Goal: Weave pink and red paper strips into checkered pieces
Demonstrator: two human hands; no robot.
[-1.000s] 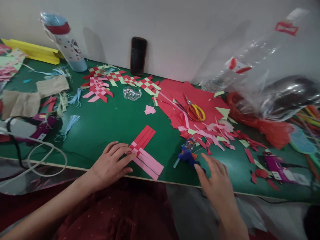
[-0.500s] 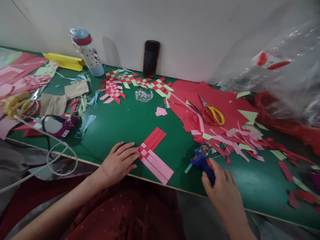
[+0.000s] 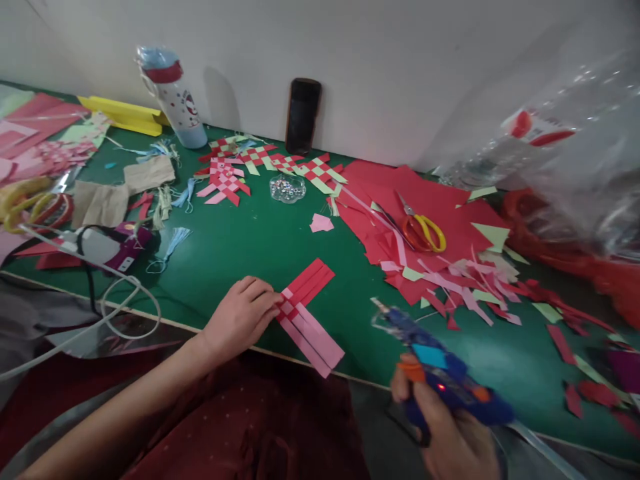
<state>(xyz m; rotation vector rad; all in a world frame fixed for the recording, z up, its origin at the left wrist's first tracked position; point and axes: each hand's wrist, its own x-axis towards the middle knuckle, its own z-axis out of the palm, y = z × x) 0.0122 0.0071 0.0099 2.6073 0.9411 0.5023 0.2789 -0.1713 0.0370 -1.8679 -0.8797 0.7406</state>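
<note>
A blue hot glue gun [image 3: 450, 380] is in my right hand [image 3: 445, 427], its fingers wrapped round the handle by the orange trigger. The metal nozzle points left over the green table, and a red light glows on the body. My left hand [image 3: 243, 313] pinches the left corner of a woven paper piece [image 3: 313, 333] near the table's front edge. Red strips run up and right from its checkered corner, pink strips down and right. Farther back lie finished-looking woven paper fish [image 3: 225, 180] in red, pink and pale green.
A clear dish of beads [image 3: 287, 189] sits mid-table. Scissors [image 3: 423, 227] lie on red paper [image 3: 400, 183] with scraps at right. A phone [image 3: 303, 115] and a bottle [image 3: 175, 100] stand by the wall. A white cable [image 3: 125, 280] loops over the left edge.
My right hand has lifted the glue gun and turned it, so the nozzle now points left toward the woven piece. My left fingers have drawn together on the paper's corner.
</note>
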